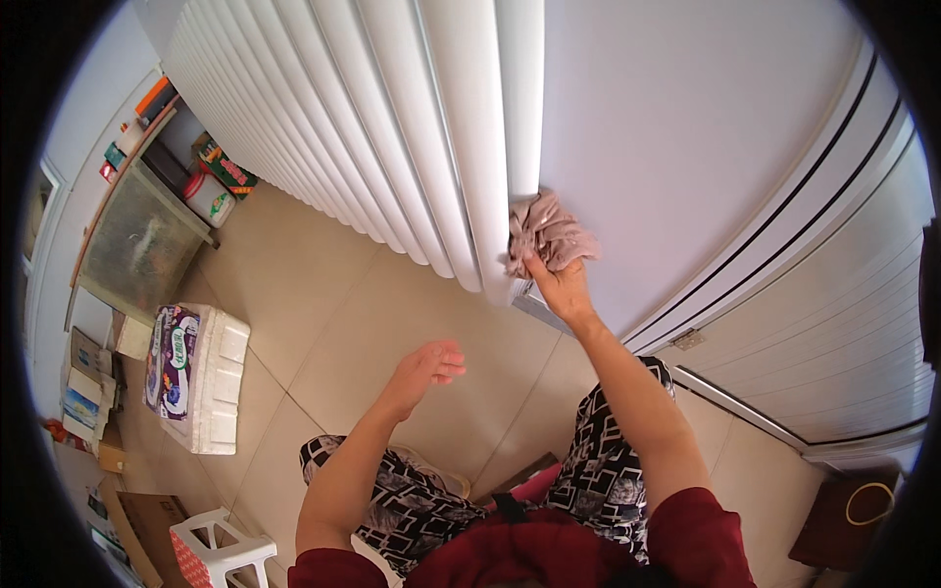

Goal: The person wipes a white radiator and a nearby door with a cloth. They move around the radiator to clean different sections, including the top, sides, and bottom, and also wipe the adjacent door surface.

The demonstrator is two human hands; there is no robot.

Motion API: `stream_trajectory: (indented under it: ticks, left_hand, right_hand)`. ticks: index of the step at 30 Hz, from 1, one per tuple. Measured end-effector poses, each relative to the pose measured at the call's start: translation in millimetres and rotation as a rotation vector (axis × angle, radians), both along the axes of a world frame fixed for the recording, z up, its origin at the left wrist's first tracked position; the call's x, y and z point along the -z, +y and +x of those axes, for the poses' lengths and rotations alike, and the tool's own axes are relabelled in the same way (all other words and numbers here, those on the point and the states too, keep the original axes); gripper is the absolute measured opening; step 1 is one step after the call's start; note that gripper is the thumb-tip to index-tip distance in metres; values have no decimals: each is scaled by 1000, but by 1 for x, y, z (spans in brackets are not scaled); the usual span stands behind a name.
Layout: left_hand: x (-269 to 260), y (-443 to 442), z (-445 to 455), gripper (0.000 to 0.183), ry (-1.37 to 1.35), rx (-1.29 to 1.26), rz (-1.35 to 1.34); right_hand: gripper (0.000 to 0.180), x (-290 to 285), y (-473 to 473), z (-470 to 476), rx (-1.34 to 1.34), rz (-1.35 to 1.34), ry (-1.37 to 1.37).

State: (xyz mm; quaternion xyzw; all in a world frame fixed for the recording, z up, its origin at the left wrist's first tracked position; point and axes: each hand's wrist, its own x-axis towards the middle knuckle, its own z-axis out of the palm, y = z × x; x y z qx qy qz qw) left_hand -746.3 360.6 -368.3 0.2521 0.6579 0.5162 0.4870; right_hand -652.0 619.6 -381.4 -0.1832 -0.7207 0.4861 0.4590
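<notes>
My right hand [562, 289] grips a crumpled pinkish-brown cloth [553, 234], which lies against the lower end of a white ribbed upright, where a row of vertical slats or tubes [412, 132] meets a plain pale wall panel [654, 132]. Part of the cloth covers the fingers. Lower down and to the left, my left hand [430, 370] hangs over the tiled floor, fingers apart and loosely bent, holding nothing. Both forearms reach up from dark red sleeves, above my patterned trousers.
A white foam box [220, 382] with a purple printed side stands on the left floor. Near the lower left is a white plastic stool [228, 551]. Shelving with boxes and tubs lines the far left. A hinged translucent door [831, 323] is at right, a brown item [838, 518] below it.
</notes>
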Motion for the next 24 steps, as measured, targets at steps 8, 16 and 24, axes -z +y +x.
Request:
stream_trajectory:
  ticks: [8, 16, 24]
  left_hand:
    - [-4, -18, 23, 38, 139, 226, 142]
    - [7, -24, 10, 35, 307, 263, -26]
    - [26, -3, 19, 36, 320, 317, -129]
  right_hand:
    - [24, -1, -17, 5, 52, 225, -505]
    - [24, -22, 6, 1, -458, -172, -207]
    - [33, -5, 37, 47, -279, 97, -1168]
